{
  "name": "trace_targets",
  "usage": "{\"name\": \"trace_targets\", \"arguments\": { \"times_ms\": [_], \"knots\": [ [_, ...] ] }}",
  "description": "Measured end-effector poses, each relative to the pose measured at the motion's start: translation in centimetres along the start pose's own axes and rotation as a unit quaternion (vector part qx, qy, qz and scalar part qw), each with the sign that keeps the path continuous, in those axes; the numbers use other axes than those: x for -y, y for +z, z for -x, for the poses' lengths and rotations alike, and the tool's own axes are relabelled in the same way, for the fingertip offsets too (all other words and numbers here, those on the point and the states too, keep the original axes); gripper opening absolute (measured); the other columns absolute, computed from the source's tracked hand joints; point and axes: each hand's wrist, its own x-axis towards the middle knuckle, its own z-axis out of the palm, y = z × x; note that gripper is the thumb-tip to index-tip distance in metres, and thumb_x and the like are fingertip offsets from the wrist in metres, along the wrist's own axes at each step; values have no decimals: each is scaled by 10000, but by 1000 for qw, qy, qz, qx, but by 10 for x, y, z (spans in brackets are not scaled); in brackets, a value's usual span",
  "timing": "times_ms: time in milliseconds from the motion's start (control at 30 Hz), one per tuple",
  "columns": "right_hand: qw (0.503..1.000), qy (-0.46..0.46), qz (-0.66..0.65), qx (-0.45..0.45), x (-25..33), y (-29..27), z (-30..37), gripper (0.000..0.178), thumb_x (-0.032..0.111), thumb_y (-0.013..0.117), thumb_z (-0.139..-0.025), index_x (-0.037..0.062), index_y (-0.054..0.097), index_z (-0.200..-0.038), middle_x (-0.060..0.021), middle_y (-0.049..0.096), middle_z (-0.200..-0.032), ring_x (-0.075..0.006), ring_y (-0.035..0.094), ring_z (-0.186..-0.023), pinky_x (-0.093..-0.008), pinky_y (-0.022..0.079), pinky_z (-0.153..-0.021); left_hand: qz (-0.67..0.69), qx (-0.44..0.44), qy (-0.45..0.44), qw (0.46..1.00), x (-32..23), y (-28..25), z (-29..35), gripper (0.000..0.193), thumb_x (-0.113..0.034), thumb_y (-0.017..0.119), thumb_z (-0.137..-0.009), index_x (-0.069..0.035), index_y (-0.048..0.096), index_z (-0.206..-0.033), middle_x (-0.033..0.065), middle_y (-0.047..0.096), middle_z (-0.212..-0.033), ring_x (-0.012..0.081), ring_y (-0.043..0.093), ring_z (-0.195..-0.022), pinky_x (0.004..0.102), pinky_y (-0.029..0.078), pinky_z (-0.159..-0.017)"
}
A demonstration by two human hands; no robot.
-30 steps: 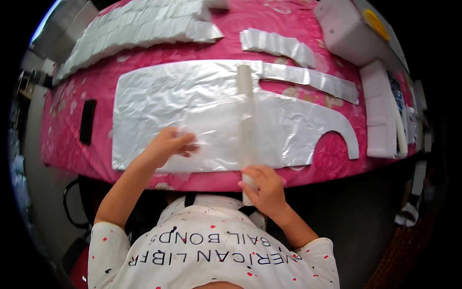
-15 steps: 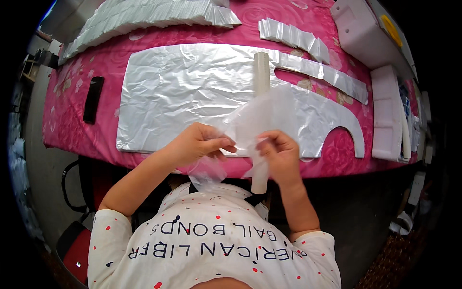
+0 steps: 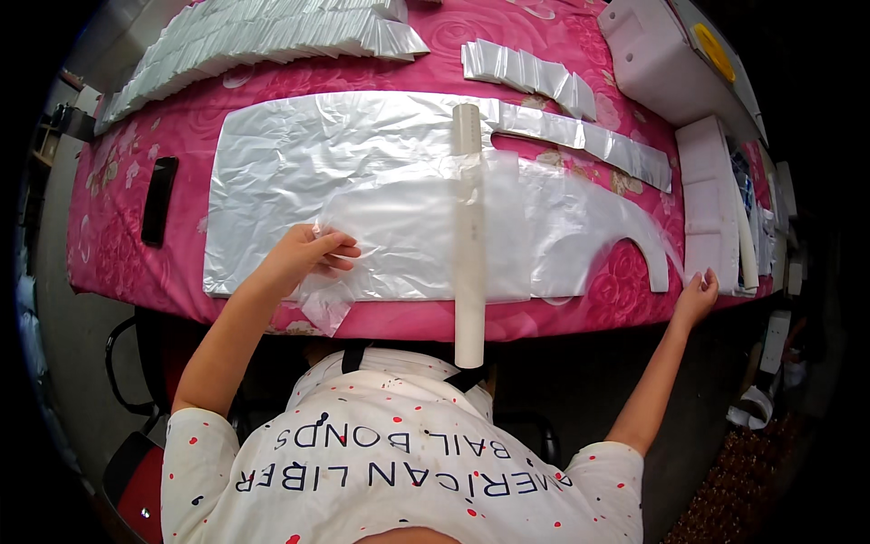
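A thin, see-through plastic bag [image 3: 394,213] is spread between my two hands, over a flat pile of silvery-white plastic bags [image 3: 263,181] with cut-out handles. My left hand [image 3: 313,254] pinches its left part, and a loose flap of film hangs below the fingers. Far to the right, my right hand [image 3: 696,297] is closed at the tip of a narrow strip of film beside the pile's lower handle. A pale, rigid tube [image 3: 468,272] lies across the pile from back to front, its near end jutting past the table edge.
Rows of folded plastic bags [image 3: 272,41] line the back left, and a smaller row [image 3: 526,71] lies at the back right. A black phone [image 3: 159,201] rests at left on the pink tablecloth [image 3: 109,218]. White foam boxes [image 3: 705,186] stand along the right side.
My hands have moved far apart, the left one leftward and the right one to the far right. The film bunched between them is now drawn out flat across the pile.
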Motion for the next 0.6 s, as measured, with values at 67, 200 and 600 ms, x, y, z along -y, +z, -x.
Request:
{"name": "trace_targets", "arguments": {
  "times_ms": [67, 200, 600],
  "knots": [
    [999, -44, -21, -11, 60, -15, 34, 278, 163, 573, -851, -27, 578, -1054, -162, 586, -1021, -264, 564, -928, -357, 446, -823, -11, 1, -7, 1000, 1, -6, 2, 301, -245, 519, -899, 12, 600, -1034, 116, 649, -983, 167, 641, -782, 275, 504, -675],
    [912, -54, -67, 402, 191, -34, 145, 230, 281, 638, -796, 55, 650, -839, -105, 629, -783, -250, 606, -742, -346, 481, -677, -52, -5, -21, 998, 0, -29, 5, 310, -251, 533, -886, 14, 617, -1021, 110, 650, -984, 169, 640, -801, 271, 500, -703],
    [763, -49, -89, 638, 237, -36, 217, 451, 448, 639, -739, 4, 656, -820, -176, 632, -703, -321, 629, -666, -384, 488, -621, -379, -251, 95, 886, -8, -129, 23, 217, -114, 589, -793, -24, 619, -987, 92, 648, -949, 209, 618, -839, 341, 486, -742]
  ]
}}
